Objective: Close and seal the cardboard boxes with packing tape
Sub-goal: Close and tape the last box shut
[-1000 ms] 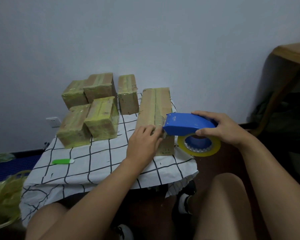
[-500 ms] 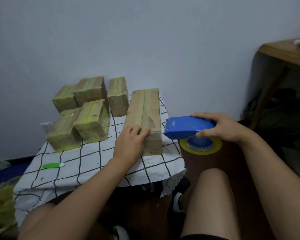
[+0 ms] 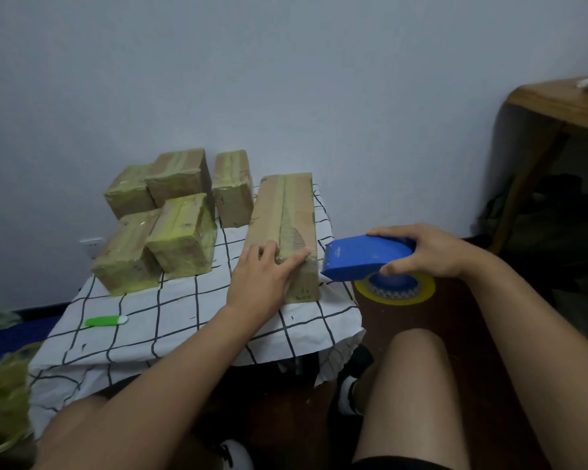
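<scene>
A long cardboard box lies on the checked tablecloth, its closed top flaps running away from me with tape along the seam. My left hand presses flat on the box's near end, fingers straight over the top edge. My right hand grips a blue tape dispenser with a yellowish tape roll under it, held just right of the box's near end and off the table's edge.
Several smaller boxes wrapped in yellowish tape stand at the table's back left. A green and white utility knife lies near the left front. A wooden table stands at the right; crumpled tape waste sits at lower left.
The dispenser has come away from the box's near end to the right. My left hand slid from the near corner to lie flat across the box's end.
</scene>
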